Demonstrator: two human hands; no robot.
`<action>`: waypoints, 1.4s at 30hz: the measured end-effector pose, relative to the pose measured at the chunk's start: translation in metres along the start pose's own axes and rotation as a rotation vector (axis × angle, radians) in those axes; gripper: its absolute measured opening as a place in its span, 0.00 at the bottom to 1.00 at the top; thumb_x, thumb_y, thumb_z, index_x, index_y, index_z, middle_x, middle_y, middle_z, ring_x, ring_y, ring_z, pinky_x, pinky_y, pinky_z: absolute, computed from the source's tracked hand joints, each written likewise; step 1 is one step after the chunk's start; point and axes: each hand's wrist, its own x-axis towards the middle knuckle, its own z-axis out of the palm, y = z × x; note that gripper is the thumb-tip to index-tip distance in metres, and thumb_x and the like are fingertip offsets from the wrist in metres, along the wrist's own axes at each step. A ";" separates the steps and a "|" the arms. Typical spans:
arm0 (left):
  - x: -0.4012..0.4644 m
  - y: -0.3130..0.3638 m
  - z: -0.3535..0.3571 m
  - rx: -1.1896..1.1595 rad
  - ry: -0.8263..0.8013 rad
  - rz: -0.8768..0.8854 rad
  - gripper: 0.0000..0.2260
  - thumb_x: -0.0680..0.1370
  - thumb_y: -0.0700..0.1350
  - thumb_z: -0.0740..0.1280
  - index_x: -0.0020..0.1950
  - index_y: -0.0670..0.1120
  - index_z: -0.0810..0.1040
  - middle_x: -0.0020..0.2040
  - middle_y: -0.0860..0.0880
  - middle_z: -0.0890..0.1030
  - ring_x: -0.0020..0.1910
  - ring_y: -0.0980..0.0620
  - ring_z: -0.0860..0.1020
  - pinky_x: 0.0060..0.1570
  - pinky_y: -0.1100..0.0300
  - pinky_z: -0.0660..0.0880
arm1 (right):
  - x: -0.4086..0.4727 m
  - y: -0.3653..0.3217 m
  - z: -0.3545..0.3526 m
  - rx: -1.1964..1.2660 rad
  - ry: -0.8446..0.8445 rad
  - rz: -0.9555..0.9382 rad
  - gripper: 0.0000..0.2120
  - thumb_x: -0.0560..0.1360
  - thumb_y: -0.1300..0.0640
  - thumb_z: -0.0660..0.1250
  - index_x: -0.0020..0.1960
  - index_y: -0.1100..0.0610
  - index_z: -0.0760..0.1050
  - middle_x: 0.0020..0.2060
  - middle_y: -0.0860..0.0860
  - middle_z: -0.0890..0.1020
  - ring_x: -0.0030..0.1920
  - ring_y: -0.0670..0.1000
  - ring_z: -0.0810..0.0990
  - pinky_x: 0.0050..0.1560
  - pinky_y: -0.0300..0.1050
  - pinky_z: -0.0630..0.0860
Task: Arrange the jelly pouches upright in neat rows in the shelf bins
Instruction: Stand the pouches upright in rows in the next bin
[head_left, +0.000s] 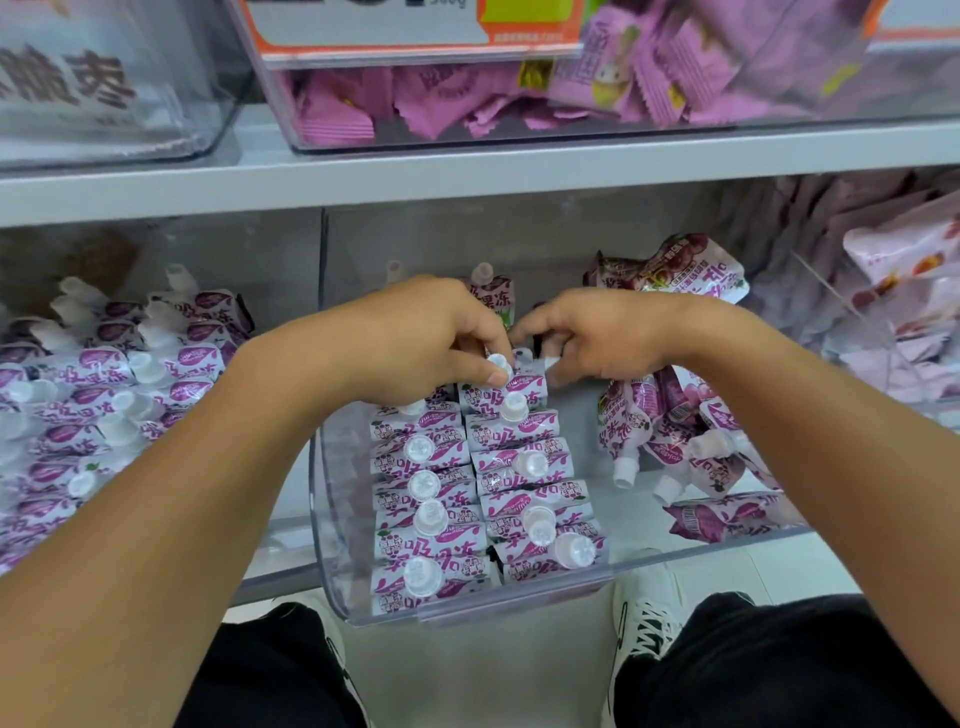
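- Head view: the clear bin (332, 545) sits pulled forward on the lower shelf (363, 182). Two neat rows of upright jelly pouches (483, 493) fill its left and centre; loose pouches (675, 431) lie toppled on the right side.
- Left hand (415, 338): fingers curled, thumb and forefinger pinching the white cap of the rearmost pouch (501, 387) in the right-hand row.
- Right hand (597, 338): fingers bent down just beside that pouch. It appears to pinch another white cap, but the contact is partly hidden, so the hold cannot be confirmed.
- Position: the rearmost pouch stands directly under both sets of fingers, touching the next pouch in its row.
- Risk: a grip on the cap alone gives little control of the soft body; the pouch may tilt or twist out of line.
- Risk: downward pressure could push the neighbouring pouches and topple the row forward.
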 end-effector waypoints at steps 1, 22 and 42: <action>-0.001 0.000 0.000 -0.002 0.003 -0.006 0.04 0.75 0.53 0.71 0.48 0.58 0.84 0.40 0.58 0.84 0.42 0.56 0.81 0.44 0.56 0.78 | -0.003 -0.001 -0.003 -0.024 0.089 -0.029 0.17 0.76 0.56 0.71 0.64 0.47 0.77 0.36 0.40 0.80 0.32 0.36 0.75 0.37 0.32 0.69; 0.009 -0.004 -0.005 0.290 0.042 -0.141 0.10 0.78 0.55 0.67 0.59 0.58 0.79 0.52 0.56 0.82 0.51 0.51 0.79 0.55 0.52 0.76 | 0.020 -0.020 -0.025 -0.076 0.515 0.065 0.19 0.73 0.59 0.70 0.63 0.50 0.76 0.60 0.49 0.79 0.55 0.48 0.78 0.48 0.34 0.70; 0.014 0.005 -0.002 0.205 -0.137 -0.248 0.13 0.83 0.53 0.54 0.65 0.54 0.72 0.54 0.49 0.78 0.48 0.49 0.77 0.52 0.52 0.75 | 0.013 -0.018 -0.024 0.082 0.062 0.074 0.22 0.73 0.69 0.59 0.62 0.54 0.79 0.56 0.51 0.83 0.56 0.52 0.81 0.60 0.50 0.78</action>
